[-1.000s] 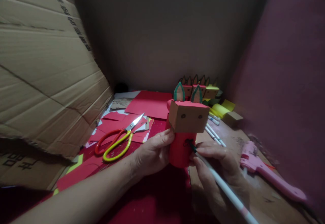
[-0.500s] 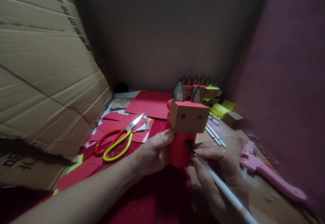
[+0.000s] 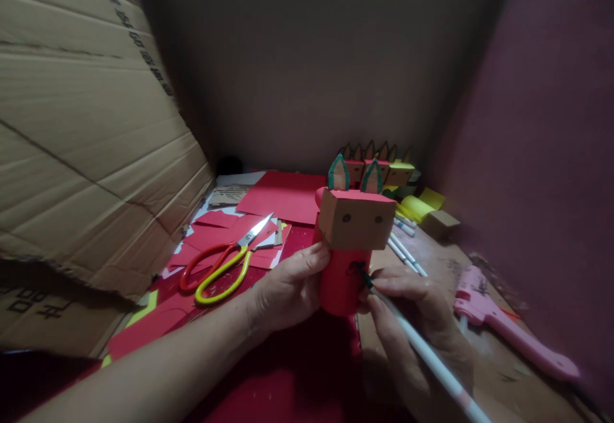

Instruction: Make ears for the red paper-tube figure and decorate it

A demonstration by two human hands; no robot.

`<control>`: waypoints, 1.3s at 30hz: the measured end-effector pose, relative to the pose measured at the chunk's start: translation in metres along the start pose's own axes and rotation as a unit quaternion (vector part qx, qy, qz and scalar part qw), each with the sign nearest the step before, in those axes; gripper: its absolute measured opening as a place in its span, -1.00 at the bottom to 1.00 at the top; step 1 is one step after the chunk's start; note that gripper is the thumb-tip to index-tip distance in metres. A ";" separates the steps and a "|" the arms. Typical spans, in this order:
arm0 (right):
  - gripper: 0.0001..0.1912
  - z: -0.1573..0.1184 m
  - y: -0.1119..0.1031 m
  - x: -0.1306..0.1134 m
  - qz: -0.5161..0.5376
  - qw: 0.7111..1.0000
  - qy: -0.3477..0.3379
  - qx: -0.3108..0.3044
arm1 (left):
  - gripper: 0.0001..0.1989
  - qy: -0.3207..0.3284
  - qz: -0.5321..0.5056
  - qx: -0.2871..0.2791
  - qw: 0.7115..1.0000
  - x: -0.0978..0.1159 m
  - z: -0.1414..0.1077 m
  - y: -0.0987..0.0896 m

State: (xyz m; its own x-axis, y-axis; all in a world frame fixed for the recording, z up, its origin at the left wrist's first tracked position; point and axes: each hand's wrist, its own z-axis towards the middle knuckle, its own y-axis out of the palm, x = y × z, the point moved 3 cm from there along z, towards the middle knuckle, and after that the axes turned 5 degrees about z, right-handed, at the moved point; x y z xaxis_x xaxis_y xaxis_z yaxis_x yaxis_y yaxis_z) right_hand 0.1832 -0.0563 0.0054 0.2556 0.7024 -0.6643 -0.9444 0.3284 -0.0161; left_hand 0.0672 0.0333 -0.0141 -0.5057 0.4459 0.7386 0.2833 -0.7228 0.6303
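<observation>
A paper figure (image 3: 357, 224) stands upright between my hands, with a red tube body, a brown box head bearing two drawn eyes, and two green-edged ears. My left hand (image 3: 297, 282) is closed on the left side of its red body. In the fingers of my right hand (image 3: 412, 320) is a white marker (image 3: 432, 359), slanting up to the left. Its dark tip is at the front of the body, beside a small dark scribble. Part of the body's lower right edge is behind my right fingertips.
Scissors (image 3: 230, 260) with red and yellow handles lie on red paper scraps at the left. Several similar figures (image 3: 374, 170) stand at the back. White markers (image 3: 407, 253) and a pink glue gun (image 3: 508, 327) lie at the right. Tall cardboard (image 3: 96, 154) stands at the left.
The marker tip and my right fingers have shifted slightly right and down on the red body. My left hand and the figure are nearly unmoved.
</observation>
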 end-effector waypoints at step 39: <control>-0.71 0.001 0.000 0.002 -0.010 1.000 -0.008 -0.010 | -0.67 -0.008 0.001 0.014 1.000 0.001 0.000 0.000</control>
State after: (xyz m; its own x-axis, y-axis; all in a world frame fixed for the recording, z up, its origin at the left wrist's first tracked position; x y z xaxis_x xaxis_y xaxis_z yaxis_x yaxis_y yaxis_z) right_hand 0.1834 -0.0542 0.0051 0.2773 0.7058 -0.6519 -0.9431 0.3295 -0.0445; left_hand 0.0665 0.0334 -0.0138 -0.4927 0.4529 0.7431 0.3073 -0.7083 0.6355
